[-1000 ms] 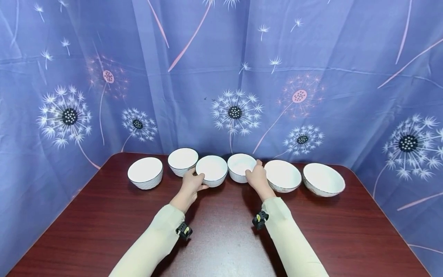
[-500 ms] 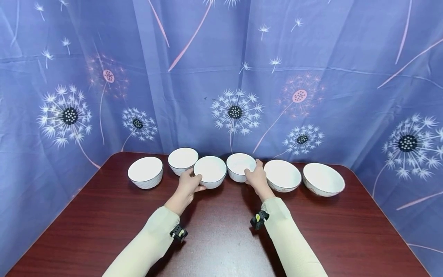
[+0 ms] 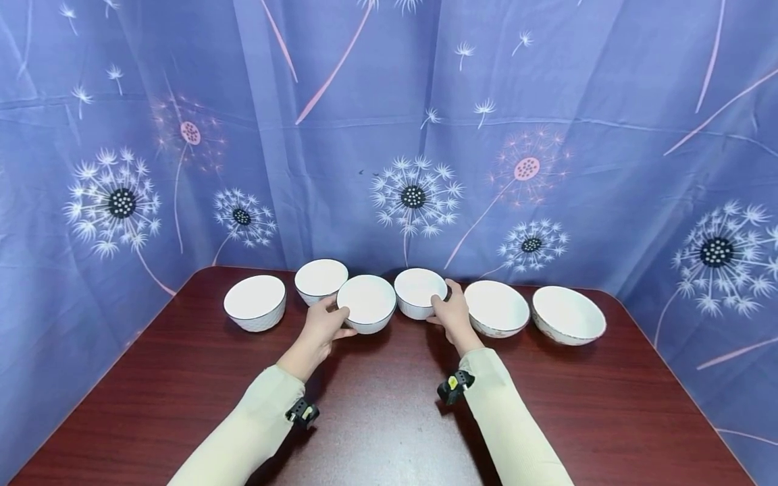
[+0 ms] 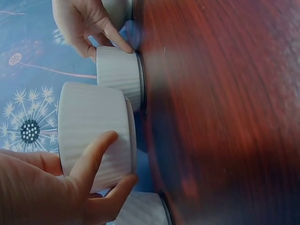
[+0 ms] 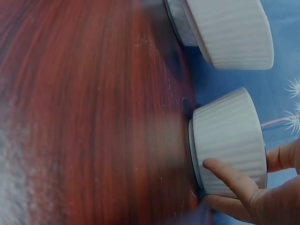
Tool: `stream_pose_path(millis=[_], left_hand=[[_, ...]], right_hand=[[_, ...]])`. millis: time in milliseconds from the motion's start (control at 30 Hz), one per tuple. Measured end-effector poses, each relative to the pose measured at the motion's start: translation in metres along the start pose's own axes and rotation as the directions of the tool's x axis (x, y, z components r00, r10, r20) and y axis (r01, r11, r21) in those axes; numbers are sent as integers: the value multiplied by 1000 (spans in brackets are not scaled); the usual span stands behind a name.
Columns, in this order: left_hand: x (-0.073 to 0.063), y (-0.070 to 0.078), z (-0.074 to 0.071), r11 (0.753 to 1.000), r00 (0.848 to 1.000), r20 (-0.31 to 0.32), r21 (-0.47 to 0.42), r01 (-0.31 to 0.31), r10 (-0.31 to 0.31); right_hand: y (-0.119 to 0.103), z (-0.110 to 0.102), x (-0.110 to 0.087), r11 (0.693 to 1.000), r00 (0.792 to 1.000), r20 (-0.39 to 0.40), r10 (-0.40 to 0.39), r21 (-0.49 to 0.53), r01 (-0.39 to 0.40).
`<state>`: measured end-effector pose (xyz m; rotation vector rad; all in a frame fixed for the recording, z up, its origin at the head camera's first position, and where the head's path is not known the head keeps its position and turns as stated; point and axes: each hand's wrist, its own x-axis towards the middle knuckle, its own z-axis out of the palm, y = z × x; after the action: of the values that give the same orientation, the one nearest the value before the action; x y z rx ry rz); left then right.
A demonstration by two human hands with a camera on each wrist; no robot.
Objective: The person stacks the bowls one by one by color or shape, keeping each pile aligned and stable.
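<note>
Near the middle of the row, my left hand (image 3: 319, 329) grips a white ribbed bowl (image 3: 367, 300) by its left side, thumb on the outer wall and fingers at rim and base. In the left wrist view this bowl (image 4: 93, 133) stands off the tabletop, its foot ring showing. Just to the right, my right hand (image 3: 452, 314) holds a second white ribbed bowl (image 3: 419, 291) by its right side. That bowl (image 5: 229, 140) has its base right at the tabletop in the right wrist view, with my thumb pressed along the ribs.
Two white textured bowls stand to the left, one at the far left (image 3: 255, 304) and one behind my left hand (image 3: 321, 278). Two wider patterned bowls, the nearer (image 3: 496, 309) and the outer (image 3: 568, 316), stand right. A blue dandelion curtain (image 3: 340, 169) hangs behind the dark red table (image 3: 389, 418).
My left hand has drawn its bowl a little left and toward me. The bowl in my right hand has shifted slightly left; the other bowls have stayed in place.
</note>
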<state>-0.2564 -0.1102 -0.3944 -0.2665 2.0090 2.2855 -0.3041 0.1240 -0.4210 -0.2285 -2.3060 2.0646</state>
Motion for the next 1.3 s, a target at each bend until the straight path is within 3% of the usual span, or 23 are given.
stream_pose_path(millis=[333, 600, 1300], left_hand=[[-7, 5, -12, 1000, 999, 32, 20, -12, 11], [-11, 7, -19, 999, 999, 49, 40, -17, 15], [-19, 7, -41, 994, 998, 69, 112, -1, -7]], right_hand=[[-1, 4, -1, 999, 1000, 1, 4, 44, -4], [6, 7, 2, 996, 998, -20, -52, 73, 53], [0, 12, -4, 994, 999, 45, -12, 108, 8]])
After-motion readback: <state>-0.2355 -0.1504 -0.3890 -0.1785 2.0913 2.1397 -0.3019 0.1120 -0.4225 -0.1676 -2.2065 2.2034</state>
